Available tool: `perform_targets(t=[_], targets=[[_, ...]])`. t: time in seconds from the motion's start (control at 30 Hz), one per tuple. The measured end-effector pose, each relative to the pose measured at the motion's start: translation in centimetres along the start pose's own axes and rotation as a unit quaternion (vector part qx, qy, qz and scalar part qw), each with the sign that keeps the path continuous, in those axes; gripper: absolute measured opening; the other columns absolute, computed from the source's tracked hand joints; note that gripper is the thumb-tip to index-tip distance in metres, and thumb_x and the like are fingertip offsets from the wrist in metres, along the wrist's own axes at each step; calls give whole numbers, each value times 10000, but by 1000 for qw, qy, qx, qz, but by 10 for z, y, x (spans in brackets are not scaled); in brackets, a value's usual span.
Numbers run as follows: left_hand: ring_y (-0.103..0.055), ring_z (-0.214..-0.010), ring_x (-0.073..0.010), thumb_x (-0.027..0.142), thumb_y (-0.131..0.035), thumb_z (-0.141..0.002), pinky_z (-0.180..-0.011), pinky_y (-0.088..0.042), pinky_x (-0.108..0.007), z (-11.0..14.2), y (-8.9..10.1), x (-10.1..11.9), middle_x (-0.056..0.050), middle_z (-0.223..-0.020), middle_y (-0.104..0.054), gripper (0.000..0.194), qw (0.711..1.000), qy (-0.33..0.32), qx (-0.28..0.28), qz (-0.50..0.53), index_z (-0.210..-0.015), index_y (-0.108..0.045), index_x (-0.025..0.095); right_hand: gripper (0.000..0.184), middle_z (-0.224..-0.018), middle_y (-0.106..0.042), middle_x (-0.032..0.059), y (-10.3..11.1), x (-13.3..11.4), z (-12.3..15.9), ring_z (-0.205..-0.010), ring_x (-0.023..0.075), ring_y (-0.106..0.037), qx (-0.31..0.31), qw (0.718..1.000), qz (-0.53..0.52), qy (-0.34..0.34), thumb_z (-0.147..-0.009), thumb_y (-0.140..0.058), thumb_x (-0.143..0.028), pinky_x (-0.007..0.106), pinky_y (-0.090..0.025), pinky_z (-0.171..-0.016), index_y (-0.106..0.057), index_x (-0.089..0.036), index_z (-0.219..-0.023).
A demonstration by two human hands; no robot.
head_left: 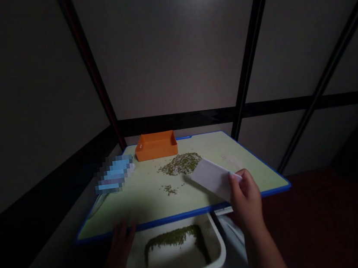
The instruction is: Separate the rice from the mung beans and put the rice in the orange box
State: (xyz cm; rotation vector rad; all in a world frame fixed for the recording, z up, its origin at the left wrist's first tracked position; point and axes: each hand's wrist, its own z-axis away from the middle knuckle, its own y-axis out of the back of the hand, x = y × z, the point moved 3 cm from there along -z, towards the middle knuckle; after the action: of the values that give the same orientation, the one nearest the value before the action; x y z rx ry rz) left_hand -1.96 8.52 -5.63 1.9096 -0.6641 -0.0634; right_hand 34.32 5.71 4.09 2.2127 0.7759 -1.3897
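My right hand [245,195] pinches a flat white card [212,178] between thumb and fingers. It slants over the table, its far end at the right side of a pile of small green and pale grains [182,164]. My left hand [119,250] is low on the left in shadow, its fingers stretched out and apart near the table's front edge. Beside it is a white tub [222,250] with green grains [175,236] heaped along its far and right sides. Whether the left hand touches the tub's left side, I cannot tell.
A blue-edged, pale yellow-green table [206,200] stands against panelled walls. On it are an orange tray [161,151] at the back, a pixelated blue-screened device [115,174] with a cable on the left, a small cluster of grains [169,190], and scattered pale bits [231,160] on the right.
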Motion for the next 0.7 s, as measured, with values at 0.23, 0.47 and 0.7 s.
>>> perform_targets(t=[0.23, 0.47, 0.7], targets=[[-40, -1501, -288, 322, -292, -930, -1166, -279, -643, 8, 2, 20, 21, -1632, -40, 620, 991, 72, 32, 110, -1464, -34, 501, 234, -583, -545, -21, -9, 0, 8, -534, 162, -507, -13, 990, 116, 80, -897, -479, -409, 260, -334, -529, -436, -250, -731], [-92, -1492, -367, 349, -319, -895, -1107, -303, -698, 15, -9, 19, -1, -1635, -4, 658, 995, 55, 60, 62, -1468, -30, 496, 196, -599, -572, -9, -32, -1, -4, -533, 168, -535, -54, 981, 137, 125, -888, -465, -387, 252, -343, -533, -455, -252, -746], [-58, -1502, -337, 168, -203, -844, -1151, -240, -698, 10, 21, 37, 15, -1634, -2, 728, 997, 33, 22, 73, -1483, -6, 455, 181, -618, -575, 4, -51, -22, -33, -577, 171, -523, -72, 977, 140, 144, -886, -468, -359, 250, -319, -546, -478, -244, -747]])
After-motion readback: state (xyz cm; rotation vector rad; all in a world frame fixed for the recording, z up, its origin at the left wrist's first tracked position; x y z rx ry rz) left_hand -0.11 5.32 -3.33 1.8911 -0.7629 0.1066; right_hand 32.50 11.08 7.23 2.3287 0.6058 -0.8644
